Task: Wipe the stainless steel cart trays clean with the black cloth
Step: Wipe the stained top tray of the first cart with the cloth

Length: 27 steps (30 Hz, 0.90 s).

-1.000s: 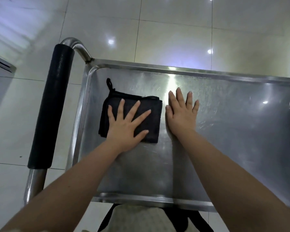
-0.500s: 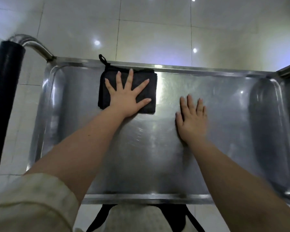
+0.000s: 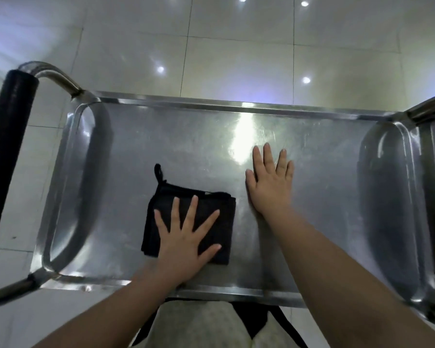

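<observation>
The stainless steel cart tray (image 3: 324,197) fills the middle of the head view, shiny and scratched. A folded black cloth (image 3: 221,209) with a small hanging loop lies on its near left part. My left hand (image 3: 186,239) presses flat on the cloth with fingers spread. To the right of the cloth, my right hand (image 3: 269,182) rests flat on the bare steel, fingers straight.
The cart handle with a black foam grip (image 3: 8,146) runs along the left side. A second steel handle (image 3: 427,109) shows at the right edge. Glossy white floor tiles (image 3: 236,46) lie beyond the tray's far rim. My apron and legs are just below the near rim.
My left hand has dragged the cloth from the tray's far rim back toward the near edge. My right hand has stayed flat on the steel.
</observation>
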Available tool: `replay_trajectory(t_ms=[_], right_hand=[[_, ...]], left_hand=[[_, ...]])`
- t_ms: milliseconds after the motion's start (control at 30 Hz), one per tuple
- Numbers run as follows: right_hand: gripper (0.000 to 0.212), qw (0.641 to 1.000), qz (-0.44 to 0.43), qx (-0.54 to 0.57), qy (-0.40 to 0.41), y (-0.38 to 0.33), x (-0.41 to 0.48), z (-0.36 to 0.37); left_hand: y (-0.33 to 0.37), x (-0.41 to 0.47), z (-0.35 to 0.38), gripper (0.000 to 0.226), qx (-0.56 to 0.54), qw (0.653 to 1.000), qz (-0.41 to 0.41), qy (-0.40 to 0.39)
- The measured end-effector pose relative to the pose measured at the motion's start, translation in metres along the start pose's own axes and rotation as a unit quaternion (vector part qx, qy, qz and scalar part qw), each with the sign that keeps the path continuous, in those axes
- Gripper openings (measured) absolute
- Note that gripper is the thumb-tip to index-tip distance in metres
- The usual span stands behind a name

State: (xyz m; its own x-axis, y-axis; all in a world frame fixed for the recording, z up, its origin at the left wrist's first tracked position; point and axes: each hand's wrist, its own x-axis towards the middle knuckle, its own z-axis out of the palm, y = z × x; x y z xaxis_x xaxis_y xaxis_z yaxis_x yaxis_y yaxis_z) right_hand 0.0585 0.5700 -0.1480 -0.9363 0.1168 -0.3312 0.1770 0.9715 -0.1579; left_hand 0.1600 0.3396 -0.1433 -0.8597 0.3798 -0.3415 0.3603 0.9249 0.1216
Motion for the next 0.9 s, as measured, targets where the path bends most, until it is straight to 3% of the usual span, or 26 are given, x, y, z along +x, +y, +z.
replay_trajectory(t_ms=[133,400,500,633,900], right_hand=[[0.063,0.997,-0.044,-0.065,-0.010,0.033,-0.010,-0.001],[0.066,0.997,-0.070,-0.024,0.028,0.061,-0.021,0.011],[0.065,0.996,-0.074,-0.019,0.035,0.064,-0.022,0.011],[0.065,0.996,-0.079,-0.017,0.032,0.063,-0.023,0.010],[0.065,0.996,-0.084,-0.035,0.024,0.064,-0.024,0.011]], left_hand=[[0.009,0.005,0.004,0.067,-0.001,1.000,-0.002,0.010],[0.028,0.188,-0.061,0.065,-0.023,0.996,-0.086,0.026],[0.034,0.217,-0.070,0.066,-0.022,0.995,-0.094,0.018],[0.035,0.181,-0.057,0.067,-0.002,0.997,-0.068,0.032],[0.058,-0.002,0.017,0.067,-0.007,0.999,-0.038,0.021]])
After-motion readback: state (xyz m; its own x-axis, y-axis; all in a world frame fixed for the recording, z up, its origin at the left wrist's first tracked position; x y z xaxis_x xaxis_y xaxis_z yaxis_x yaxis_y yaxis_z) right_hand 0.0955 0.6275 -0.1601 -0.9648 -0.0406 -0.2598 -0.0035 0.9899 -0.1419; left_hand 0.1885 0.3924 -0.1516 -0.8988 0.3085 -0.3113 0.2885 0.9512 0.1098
